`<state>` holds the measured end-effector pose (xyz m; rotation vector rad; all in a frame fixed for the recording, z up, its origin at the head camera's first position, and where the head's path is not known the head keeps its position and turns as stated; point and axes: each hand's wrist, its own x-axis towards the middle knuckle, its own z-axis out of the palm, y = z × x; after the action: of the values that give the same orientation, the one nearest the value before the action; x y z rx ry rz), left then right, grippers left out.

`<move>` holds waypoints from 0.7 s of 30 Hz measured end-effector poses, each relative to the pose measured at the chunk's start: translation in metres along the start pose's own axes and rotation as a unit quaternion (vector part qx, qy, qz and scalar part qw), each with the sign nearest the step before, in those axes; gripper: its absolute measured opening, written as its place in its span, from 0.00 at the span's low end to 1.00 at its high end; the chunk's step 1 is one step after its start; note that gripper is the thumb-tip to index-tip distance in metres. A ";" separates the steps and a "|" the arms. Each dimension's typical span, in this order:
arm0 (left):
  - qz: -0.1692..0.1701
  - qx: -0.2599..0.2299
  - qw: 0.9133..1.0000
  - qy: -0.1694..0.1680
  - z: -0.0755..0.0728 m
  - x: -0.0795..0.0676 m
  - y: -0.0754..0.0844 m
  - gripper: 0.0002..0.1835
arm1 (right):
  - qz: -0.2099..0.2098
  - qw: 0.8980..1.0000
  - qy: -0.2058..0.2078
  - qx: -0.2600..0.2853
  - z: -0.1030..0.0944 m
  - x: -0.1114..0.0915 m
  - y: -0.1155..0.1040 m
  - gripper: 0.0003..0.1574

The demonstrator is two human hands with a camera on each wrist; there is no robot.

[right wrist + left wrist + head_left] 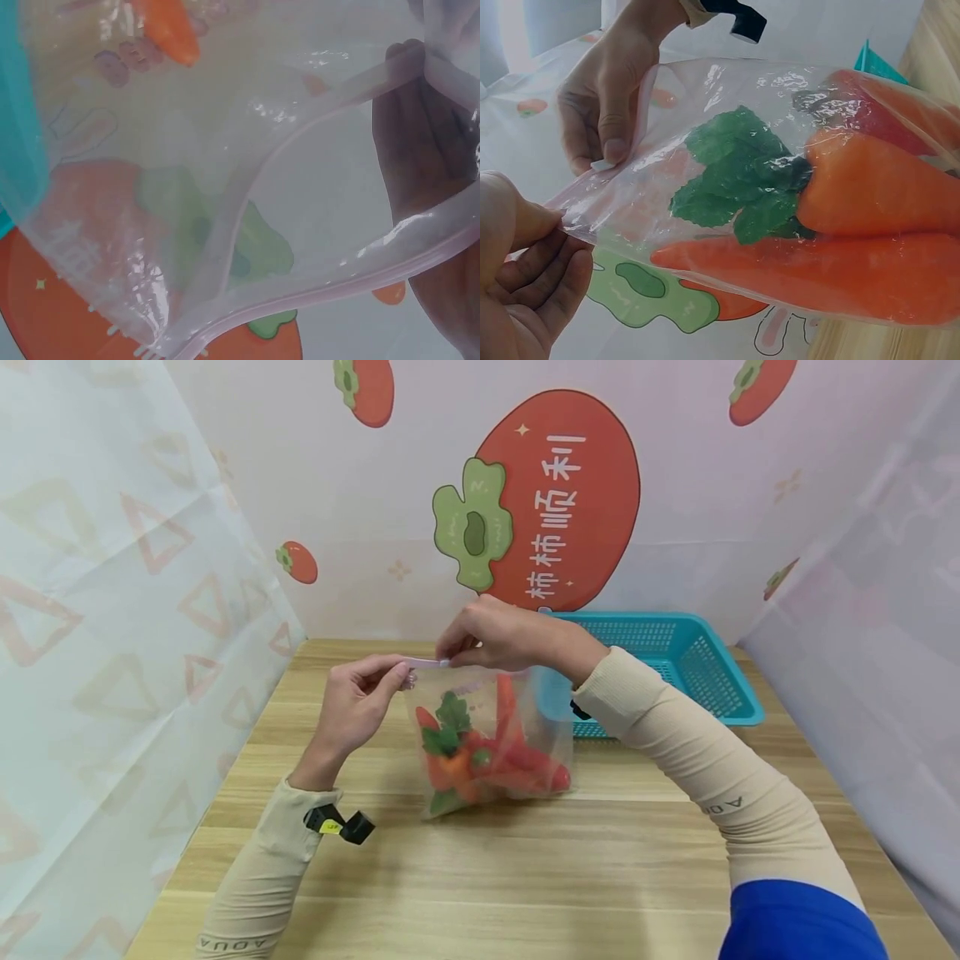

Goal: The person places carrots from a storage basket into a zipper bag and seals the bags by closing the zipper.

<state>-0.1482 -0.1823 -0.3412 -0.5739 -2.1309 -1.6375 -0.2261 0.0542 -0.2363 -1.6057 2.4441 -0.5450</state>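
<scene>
A clear zip bag [487, 735] stands on the table with its mouth up, holding toy vegetables: carrots [877, 184] with green leaves [739, 176] and red pieces [528, 758]. My left hand [356, 706] pinches the bag's left top corner between thumb and fingers. At the top edge, my right hand [498, 631] pinches the small white slider [602, 165] on the zip, close to the left hand. In the right wrist view the pinkish zip strip [423, 662] curves round a gap in the bag's mouth. A hand shows dimly there through the film; whose, I cannot tell.
A teal plastic basket [731, 693] stands behind the bag to the right, partly hidden by the right forearm. The wooden table [525, 877] ends at a printed backdrop [375, 527], with cloth walls on both sides. A small black camera [348, 825] sits on the left wrist.
</scene>
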 end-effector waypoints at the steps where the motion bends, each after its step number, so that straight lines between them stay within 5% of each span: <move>1: 0.000 -0.001 1.000 0.001 0.000 0.000 0.000 0.08 | 0.000 1.000 -0.001 -0.001 0.000 -0.001 0.000 0.08; 21: -0.006 0.017 1.000 0.000 -0.010 0.003 -0.009 0.08 | 0.042 0.998 0.020 0.040 -0.006 -0.029 0.013 0.14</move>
<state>-0.1552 -0.1933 -0.3440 -0.5509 -2.1617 -1.6038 -0.2275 0.0868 -0.2381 -1.4695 2.4707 -0.6579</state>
